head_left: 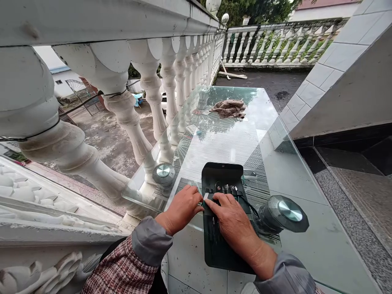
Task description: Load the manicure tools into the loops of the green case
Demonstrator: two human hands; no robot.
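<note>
A black case (219, 253), which looks like a manicure set, lies unfolded on the glass table (284, 179). Small metal tools (228, 187) sit in loops across its middle. My left hand (183, 207) is at the case's left edge, fingers curled and thumb tip against the edge; what they grip, if anything, is hidden. Over the case's middle is my right hand (234, 222), its fingers bent and thumb pointing left, covering part of the loops. A small pale flat piece (206, 196) shows between the two hands; which hand holds it is unclear.
A crumpled brown cloth (229, 109) lies toward the table's far end. Round metal-topped table supports (288, 212) show at the right and left (163, 171). White balusters (131, 118) line the left side; a tiled slanted wall (330, 73) rises at right.
</note>
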